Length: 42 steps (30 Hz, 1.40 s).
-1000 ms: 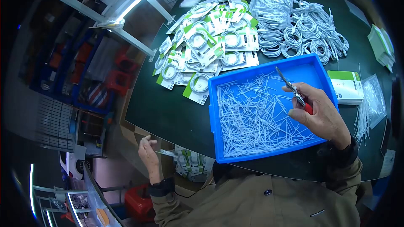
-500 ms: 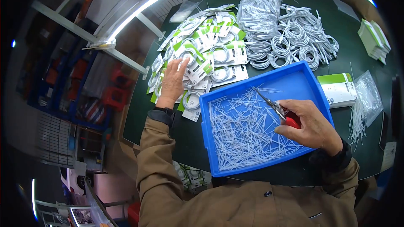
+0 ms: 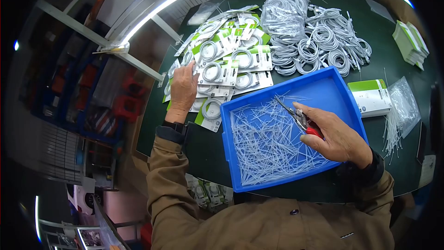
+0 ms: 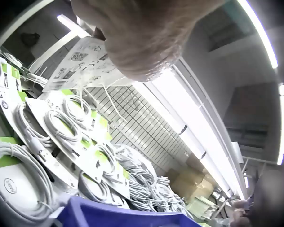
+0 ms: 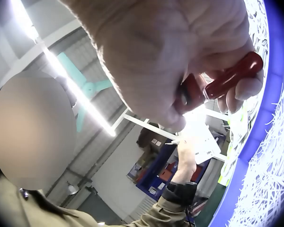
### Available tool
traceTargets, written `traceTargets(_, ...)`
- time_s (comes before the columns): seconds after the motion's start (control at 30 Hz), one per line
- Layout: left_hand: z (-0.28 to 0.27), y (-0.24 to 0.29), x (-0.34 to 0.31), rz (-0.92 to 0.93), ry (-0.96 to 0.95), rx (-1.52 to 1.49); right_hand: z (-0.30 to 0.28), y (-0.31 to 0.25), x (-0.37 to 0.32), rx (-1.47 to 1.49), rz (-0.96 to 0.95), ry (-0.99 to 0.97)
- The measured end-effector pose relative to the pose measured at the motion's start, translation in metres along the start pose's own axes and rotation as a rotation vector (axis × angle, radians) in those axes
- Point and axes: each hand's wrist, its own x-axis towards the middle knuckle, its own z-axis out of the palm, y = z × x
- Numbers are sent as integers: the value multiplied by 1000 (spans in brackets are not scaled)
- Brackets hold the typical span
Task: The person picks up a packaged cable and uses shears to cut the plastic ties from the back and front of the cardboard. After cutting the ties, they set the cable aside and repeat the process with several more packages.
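Note:
My left hand (image 3: 183,88) is over the left of a pile of carded cables (image 3: 252,58). Its fingers pinch the edge of a carded cable (image 3: 212,72); in the left wrist view the printed back of that card (image 4: 87,64) faces the camera, with thin white ties hanging by it. My right hand (image 3: 337,134) grips red-handled snips (image 3: 300,119) above the blue tray (image 3: 330,83), their slim blades pointing up and left. Only the red handles (image 5: 236,75) show in the right wrist view. Loose white cable ties (image 3: 268,153) cover much of the tray's floor.
Coiled white cables (image 3: 323,41) lie at the back, some inside a clear plastic bag (image 3: 284,14). Right of the tray are a stack of green-and-white cards (image 3: 370,98), a bag (image 3: 404,104) and a bunch of ties (image 3: 393,136). More cards (image 3: 410,44) stand at the far right.
The left hand has come up from beside the table edge to the pile and taken hold of a carded cable. The right hand has lowered slightly leftward with the snips.

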Motion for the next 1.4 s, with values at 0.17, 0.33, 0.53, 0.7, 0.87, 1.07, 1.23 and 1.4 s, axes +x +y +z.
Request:
traceTargets(0.17, -51, 67, -22, -584, 162, -973, 5, -26, 1, 6, 28, -6)
traceTargets(0.33, -92, 163, -70, -971, 108, -1632, 26, -26, -8, -102, -44, 52)
traceTargets(0.53, -87, 224, -105, -1003, 179, -1662, 40, -24, -27, -240, -9, 12)
traceTargets(0.7, -81, 243, -110, -955, 150, -1645, 46, -21, -38, -293, -20, 44)
traceTargets(0.87, -72, 256, -115, -943, 141, -1602, 51, -18, -44, -334, -10, 66)
traceTargets(1.07, -61, 272, -120, -941, 144, -1608, 62, -14, -54, -422, -23, 126)
traceTargets(1.23, -58, 287, -118, -983, 143, -1682, 62, -15, -63, -346, 64, 83)
traceTargets(1.4, -52, 295, -117, -1062, 101, -1722, 67, -9, -72, -314, 127, 61)
